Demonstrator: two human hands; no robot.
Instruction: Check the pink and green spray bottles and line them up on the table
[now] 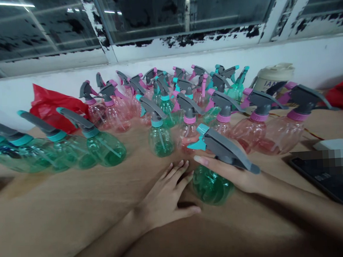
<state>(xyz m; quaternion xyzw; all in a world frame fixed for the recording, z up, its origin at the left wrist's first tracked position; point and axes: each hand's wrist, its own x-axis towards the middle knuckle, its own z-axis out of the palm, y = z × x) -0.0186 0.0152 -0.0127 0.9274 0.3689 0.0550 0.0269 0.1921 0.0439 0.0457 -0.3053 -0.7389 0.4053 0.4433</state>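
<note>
My right hand [235,173] is wrapped round the neck of a green spray bottle [212,186] with a grey and turquoise trigger head [227,146]. That bottle stands upright or nearly so at the front of the table. My left hand [167,198] lies flat on the tabletop just left of it, fingers spread and holding nothing. Behind my hands stands another green spray bottle [160,140]. To its right runs a row of pink spray bottles [282,137] with grey and pink heads, partly hidden by my right hand and the held bottle.
Green spray bottles [105,150] line the left side of the wooden table [78,211]. More pink and green bottles crowd the back, near a red plastic bag [52,108] and a whitish container [275,75]. A dark phone [322,177] lies at the right. Windows rise behind.
</note>
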